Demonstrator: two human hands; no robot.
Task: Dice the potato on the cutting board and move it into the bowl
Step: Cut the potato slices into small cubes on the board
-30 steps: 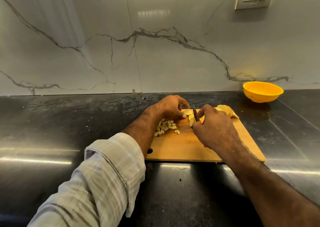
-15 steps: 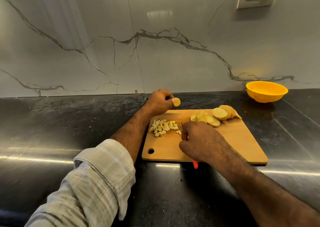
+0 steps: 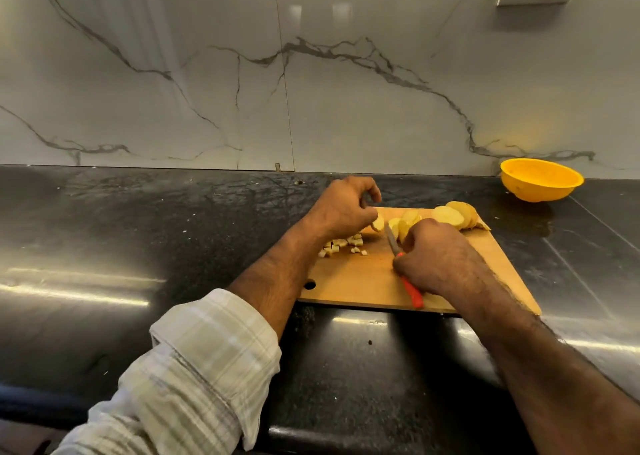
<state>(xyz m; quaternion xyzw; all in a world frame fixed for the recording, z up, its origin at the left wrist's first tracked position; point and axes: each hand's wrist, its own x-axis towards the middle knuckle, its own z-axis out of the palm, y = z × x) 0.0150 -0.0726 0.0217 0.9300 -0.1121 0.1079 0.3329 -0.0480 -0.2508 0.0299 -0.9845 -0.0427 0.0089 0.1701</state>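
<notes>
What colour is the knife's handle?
Red-orange, on the knife handle below the right hand, head view.

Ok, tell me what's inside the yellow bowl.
The yellow bowl on the countertop shows only bare inner wall; its near rim hides the bottom. The diced potato and potato slices lie on the cutting board.

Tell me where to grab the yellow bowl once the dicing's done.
Grip the yellow bowl at its rim, probably on the near left side facing the cutting board. It sits upright with its mouth open, and its rounded wall gives fingers little purchase; nothing crowds it.
</notes>
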